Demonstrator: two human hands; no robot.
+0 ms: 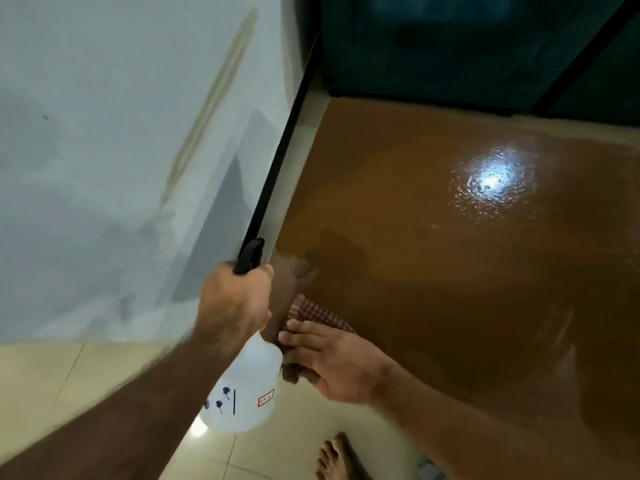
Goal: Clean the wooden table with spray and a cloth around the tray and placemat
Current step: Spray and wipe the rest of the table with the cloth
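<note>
The brown wooden table [467,271] fills the right half of the view, wet and glossy with a bright light reflection. My left hand [235,299] grips the black trigger head of a translucent white spray bottle [246,389] held in the air beside the table's left edge. My right hand [332,362] lies with straight fingers pressing a red-and-white checked cloth [315,313] flat on the table's near left corner. The cloth sticks out beyond my fingertips. No tray or placemat shows in this view.
A pale wall [121,168] stands close on the left, with a black vertical strip [280,157] along the table's edge. Dark green panels [467,46] rise behind the table. Cream floor tiles [86,375] and a bare foot [332,459] lie below.
</note>
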